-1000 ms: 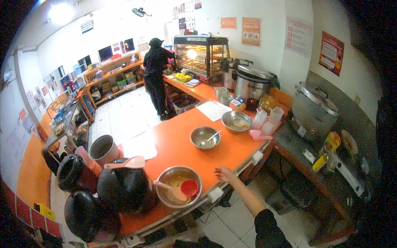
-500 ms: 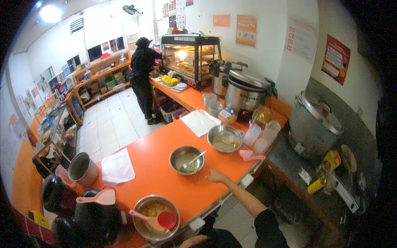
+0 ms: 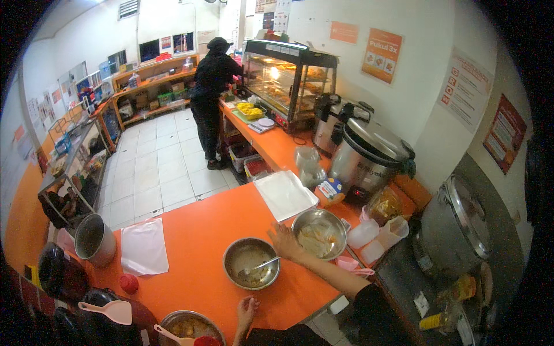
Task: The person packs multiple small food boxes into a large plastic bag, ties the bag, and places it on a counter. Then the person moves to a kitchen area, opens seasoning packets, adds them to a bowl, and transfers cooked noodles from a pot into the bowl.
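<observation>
My right hand [image 3: 284, 242] reaches over the orange table between two steel bowls, fingers spread and holding nothing. It is nearest the rim of the right-hand bowl [image 3: 319, 233], which has pale, orange-streaked residue inside. My left hand [image 3: 247, 311] hovers at the front of the table, its fingers loosely bent and nothing visible in them. Just beyond it is the middle steel bowl [image 3: 251, 263], with a little residue in it and a metal fork [image 3: 262, 265] leaning on its rim. A third steel bowl [image 3: 191, 326] at the lower left holds food, a pink scoop and a red cup.
White paper sheets [image 3: 144, 247] lie on the orange table [image 3: 199, 248]. A grey pot [image 3: 95, 240] and a pink scoop [image 3: 118, 311] are at left. Plastic containers [image 3: 392, 233], a rice cooker [image 3: 369, 155] and a large pot [image 3: 456, 219] stand right. A person [image 3: 210, 104] is by the lit food cabinet.
My right hand has moved farther forward, from beside the middle bowl to the right-hand bowl, and its fingers have spread. My left hand has come up over the table's front. The view has shifted.
</observation>
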Demonstrator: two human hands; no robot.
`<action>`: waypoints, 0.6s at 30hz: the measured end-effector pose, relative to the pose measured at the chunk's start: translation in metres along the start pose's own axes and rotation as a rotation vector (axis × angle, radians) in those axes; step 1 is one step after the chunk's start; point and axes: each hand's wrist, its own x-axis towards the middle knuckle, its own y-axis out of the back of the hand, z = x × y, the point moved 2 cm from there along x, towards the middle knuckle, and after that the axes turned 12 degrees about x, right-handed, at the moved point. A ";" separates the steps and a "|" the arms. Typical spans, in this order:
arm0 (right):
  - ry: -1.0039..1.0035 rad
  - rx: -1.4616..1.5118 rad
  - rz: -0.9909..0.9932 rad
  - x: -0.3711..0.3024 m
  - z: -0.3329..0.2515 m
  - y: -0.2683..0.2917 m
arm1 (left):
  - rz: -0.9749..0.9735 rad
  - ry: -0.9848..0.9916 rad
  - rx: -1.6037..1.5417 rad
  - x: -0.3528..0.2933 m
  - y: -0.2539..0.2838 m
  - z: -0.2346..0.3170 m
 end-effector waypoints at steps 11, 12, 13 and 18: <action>0.084 -0.061 -0.672 0.106 0.082 -0.091 | 0.369 -0.076 0.045 0.031 -0.020 0.008; 0.106 -0.055 -0.679 0.108 0.082 -0.107 | 0.396 -0.043 0.100 0.034 -0.016 0.019; 0.130 -0.044 -0.678 0.109 0.077 -0.125 | 0.352 -0.011 0.113 0.038 -0.011 0.006; -0.016 0.083 -0.839 0.129 0.072 -0.179 | 0.347 0.018 0.193 0.042 -0.003 -0.016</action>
